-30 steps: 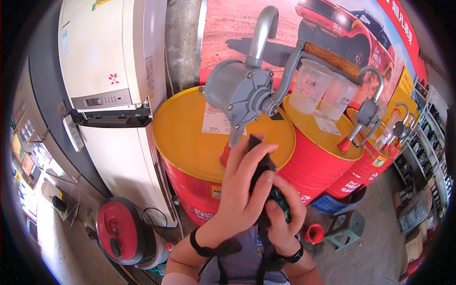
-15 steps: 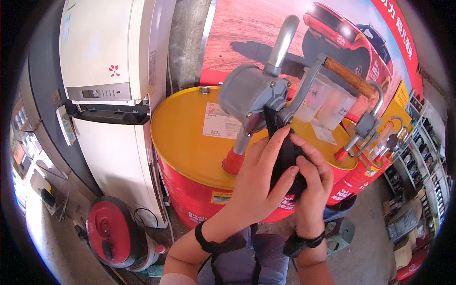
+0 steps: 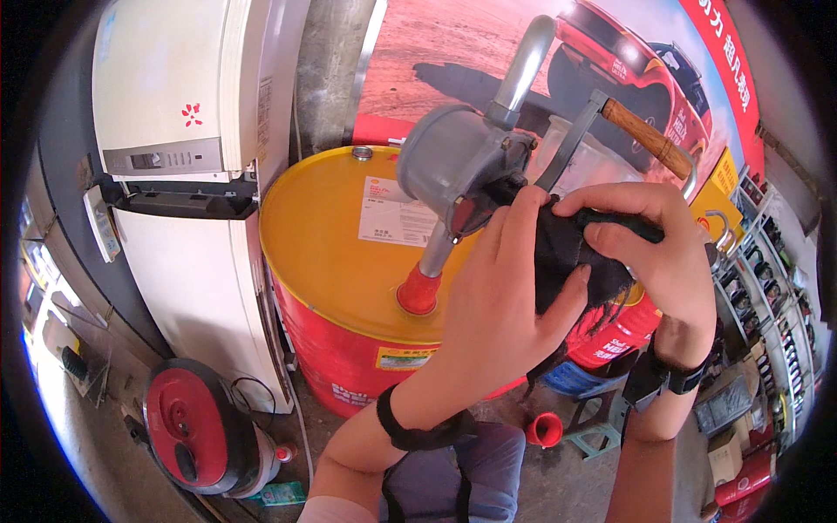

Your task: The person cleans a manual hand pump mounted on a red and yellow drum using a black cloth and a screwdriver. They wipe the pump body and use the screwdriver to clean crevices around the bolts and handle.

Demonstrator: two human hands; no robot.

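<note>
A grey hand-crank drum pump (image 3: 440, 157) stands tilted in a red collar (image 3: 418, 294) on top of a yellow-lidded red drum (image 3: 318, 231). A black cloth (image 3: 562, 248) with a frayed lower edge lies against the pump's crank hub. My left hand (image 3: 493, 292) is closed on the cloth, its fingertips up by the hub and its thumb lower down. To the right, my right hand (image 3: 671, 235) pinches another part of the cloth, just below the crank's wooden handle (image 3: 645, 138). The hub is partly hidden by cloth and fingers.
Left of the drum stands a white cabinet (image 3: 205, 288), with a red and black machine (image 3: 187, 427) on the floor before it. A red cup-shaped piece (image 3: 545, 429) and a green stool (image 3: 597, 427) are near my legs. Shelves (image 3: 772, 322) line the right side.
My right hand has moved right and up, drawing the cloth out wider. My left hand has shifted slightly up, still on the cloth. The view has shifted a little.
</note>
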